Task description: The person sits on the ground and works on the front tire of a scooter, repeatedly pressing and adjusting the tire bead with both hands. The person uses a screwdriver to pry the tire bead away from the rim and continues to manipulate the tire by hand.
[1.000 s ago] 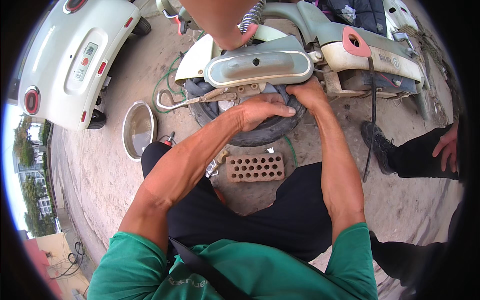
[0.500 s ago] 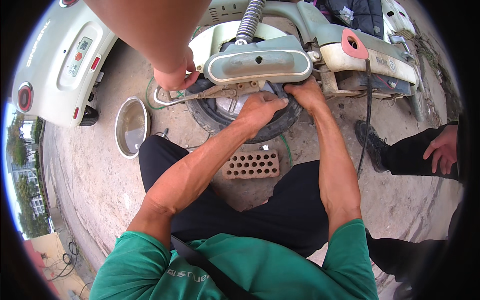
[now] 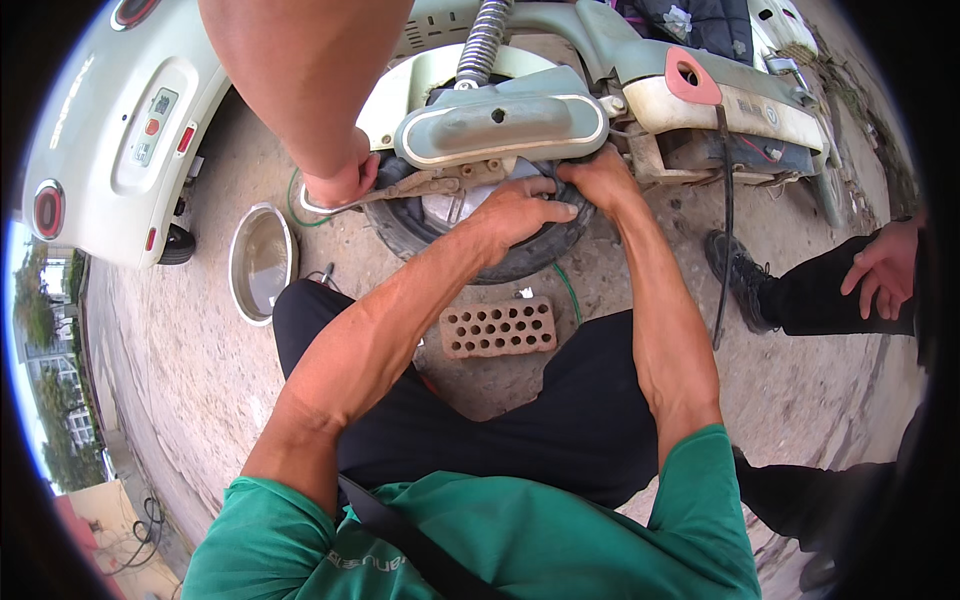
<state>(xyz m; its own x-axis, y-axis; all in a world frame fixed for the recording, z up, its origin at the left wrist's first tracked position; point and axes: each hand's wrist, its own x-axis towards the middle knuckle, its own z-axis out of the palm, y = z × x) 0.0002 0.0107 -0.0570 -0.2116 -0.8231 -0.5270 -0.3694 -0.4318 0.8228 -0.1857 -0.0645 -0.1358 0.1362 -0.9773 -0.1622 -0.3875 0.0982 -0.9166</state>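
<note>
Now a third hand is at the metal bar

The helper's hand [image 3: 345, 185] has come down from the spring [image 3: 484, 45] to the looped end of the metal bar [image 3: 405, 188], so three hands are now at the scooter's wheel end; that looks like shared work around the tyre [image 3: 520, 262]. The person's own two hands stay close together on its right side.

The left hand [image 3: 515, 212] is half open, lying against the tyre with its thumb apart from the forefinger — whether it presses or grips, I can't tell. The right hand [image 3: 600, 182] curls over the tyre's outer edge; its fingertips are hidden, so how tightly it closes is unclear.

The tyre sits below the grey cover [image 3: 500, 130], with a brick [image 3: 498, 328] on the ground between it and the person.
</note>
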